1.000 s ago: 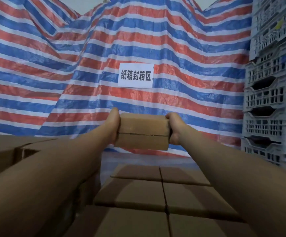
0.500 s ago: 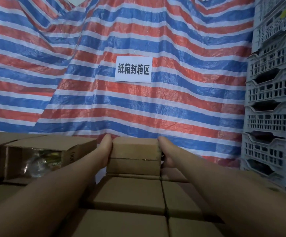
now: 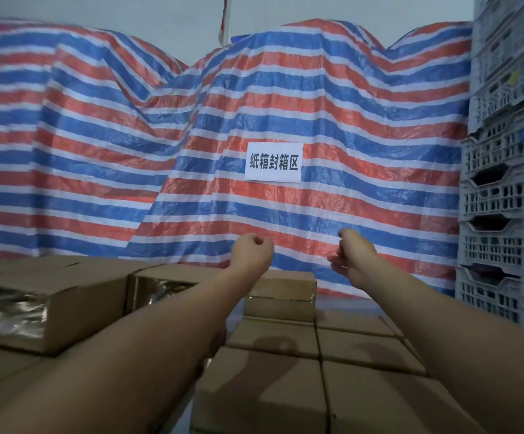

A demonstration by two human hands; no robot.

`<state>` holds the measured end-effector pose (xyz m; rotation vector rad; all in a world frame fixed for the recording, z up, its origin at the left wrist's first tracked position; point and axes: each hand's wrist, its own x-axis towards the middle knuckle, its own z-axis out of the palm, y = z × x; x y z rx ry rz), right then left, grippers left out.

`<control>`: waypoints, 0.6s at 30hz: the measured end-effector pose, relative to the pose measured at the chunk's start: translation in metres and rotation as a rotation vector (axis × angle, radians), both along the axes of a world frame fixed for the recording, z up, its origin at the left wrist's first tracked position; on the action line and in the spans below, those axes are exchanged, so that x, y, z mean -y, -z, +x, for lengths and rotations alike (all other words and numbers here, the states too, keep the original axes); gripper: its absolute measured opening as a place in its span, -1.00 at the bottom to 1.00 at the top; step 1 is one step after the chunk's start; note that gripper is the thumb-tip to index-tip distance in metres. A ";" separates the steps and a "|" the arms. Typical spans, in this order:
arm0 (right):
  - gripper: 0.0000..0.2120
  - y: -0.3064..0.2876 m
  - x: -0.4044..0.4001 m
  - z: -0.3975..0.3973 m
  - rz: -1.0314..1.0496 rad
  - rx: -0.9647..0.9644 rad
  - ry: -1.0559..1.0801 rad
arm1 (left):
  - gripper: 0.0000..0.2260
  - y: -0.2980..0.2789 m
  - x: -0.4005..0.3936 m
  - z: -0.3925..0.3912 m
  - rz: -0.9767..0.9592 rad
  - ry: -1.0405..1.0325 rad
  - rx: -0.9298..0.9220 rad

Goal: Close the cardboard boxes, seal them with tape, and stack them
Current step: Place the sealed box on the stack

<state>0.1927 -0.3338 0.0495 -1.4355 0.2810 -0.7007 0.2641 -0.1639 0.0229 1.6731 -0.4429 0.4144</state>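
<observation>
A sealed cardboard box (image 3: 281, 296) is sitting on the far end of a layer of closed boxes (image 3: 273, 338). The left hand (image 3: 251, 252) and right hand (image 3: 350, 256) are hovering above it, apart. 2 open boxes (image 3: 51, 308) are lying to the left. A tarp (image 3: 332, 104) bearing a paper sign (image 3: 274, 163) is hanging behind; plastic crates (image 3: 505, 198) are standing stacked at right.
</observation>
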 end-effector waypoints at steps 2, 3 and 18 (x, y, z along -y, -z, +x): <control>-0.88 -0.002 -0.022 -0.033 0.014 0.035 -0.010 | -0.74 -0.001 -0.015 -0.038 0.009 0.009 0.024; -0.92 -0.002 -0.034 -0.050 0.012 0.045 -0.019 | -0.73 -0.001 -0.024 -0.059 0.003 0.014 0.030; -0.74 0.084 -0.186 -0.184 0.010 0.008 -0.361 | -0.54 0.057 -0.190 -0.225 0.042 0.077 0.037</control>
